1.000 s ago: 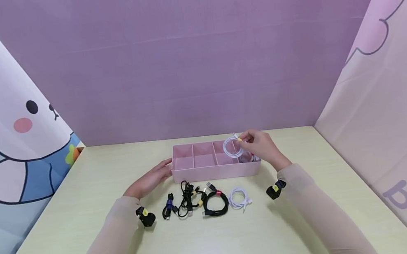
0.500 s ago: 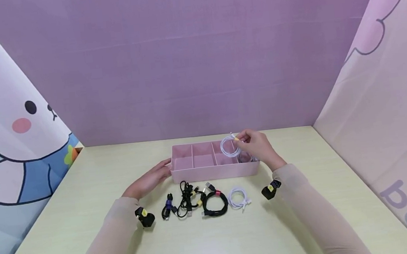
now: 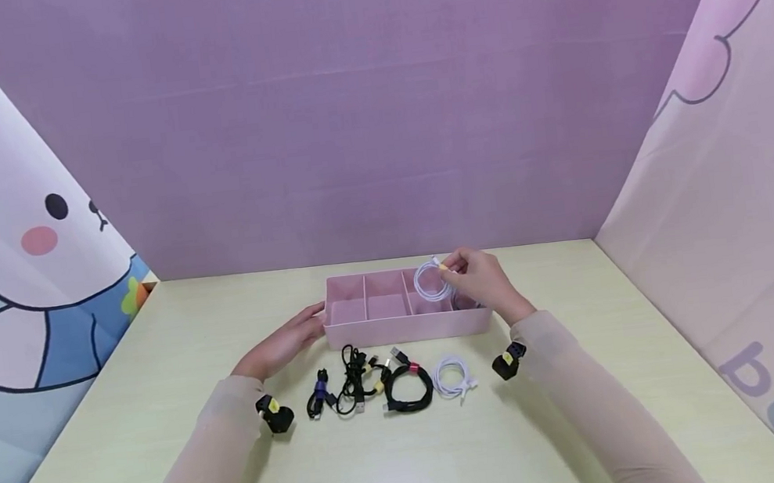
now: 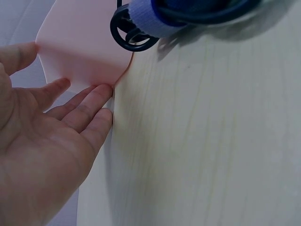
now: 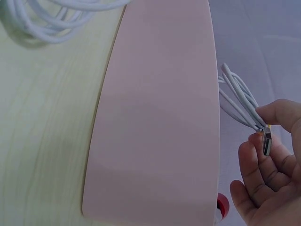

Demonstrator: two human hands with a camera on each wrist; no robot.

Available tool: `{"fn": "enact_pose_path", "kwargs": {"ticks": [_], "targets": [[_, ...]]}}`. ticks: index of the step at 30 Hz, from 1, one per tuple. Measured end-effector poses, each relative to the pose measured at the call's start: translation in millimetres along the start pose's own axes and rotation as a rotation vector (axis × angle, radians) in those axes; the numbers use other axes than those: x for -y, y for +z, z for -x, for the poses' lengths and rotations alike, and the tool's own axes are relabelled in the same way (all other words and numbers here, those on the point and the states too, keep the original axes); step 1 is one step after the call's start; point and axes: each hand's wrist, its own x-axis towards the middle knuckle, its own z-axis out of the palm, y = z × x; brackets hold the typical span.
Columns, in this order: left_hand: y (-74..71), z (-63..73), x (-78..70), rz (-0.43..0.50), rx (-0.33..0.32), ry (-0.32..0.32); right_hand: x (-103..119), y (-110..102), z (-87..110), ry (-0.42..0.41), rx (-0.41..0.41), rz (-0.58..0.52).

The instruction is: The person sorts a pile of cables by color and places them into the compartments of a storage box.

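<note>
Over the third compartment of a pink divided box [image 3: 406,329], my right hand [image 3: 479,277] pinches a coiled white USB cable [image 3: 424,294] with a yellow tie. In the right wrist view the cable's metal USB plug [image 5: 267,143] pokes out between thumb and fingers. My left hand [image 3: 287,342] touches the box's left end, its fingers fairly straight against the pink wall [image 4: 89,61] in the left wrist view. The rightmost compartment holds another cable, mostly hidden behind the right hand; something red [image 5: 223,204] shows there at the rim.
In front of the box lie a small black cable with a purple tie [image 3: 321,394], a black cable with yellow ties [image 3: 355,383], a black coil with a red tie [image 3: 411,404] and a white coiled cable [image 3: 452,378]. A purple backdrop [image 3: 360,118] stands behind the table.
My right hand has shifted slightly left with the white cable, from near the box's right divider to over the third compartment. The left hand stays at the box's left end.
</note>
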Motion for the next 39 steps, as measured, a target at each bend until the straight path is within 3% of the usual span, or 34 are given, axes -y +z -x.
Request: {"fn": "enact_pose_path", "kwargs": {"ticks": [39], "targets": [[0.7, -0.9, 0.4, 0.005, -0.005, 0.015, -1, 22, -8.1, -0.015, 0.028, 0.076]]}}
